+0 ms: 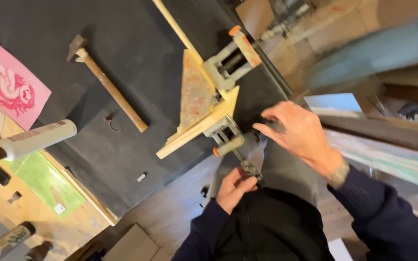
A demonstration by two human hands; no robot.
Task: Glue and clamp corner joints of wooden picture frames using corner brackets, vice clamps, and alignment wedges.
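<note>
Tightening the corner clamp on a wooden frame joint

My left hand [235, 186] is closed around the clamp's screw handle [248, 168] just off the bench [122, 159] edge, while my right hand [298, 133], fingers loosely spread, steadies the clamp [223, 128] body beside the two wood strips [197, 130] meeting at the corner. I'd judge it best to turn slowly, press the strips flat, and check the joint stays flush; the hammer [107, 87] and glue tube [35, 140] lie well apart
</note>
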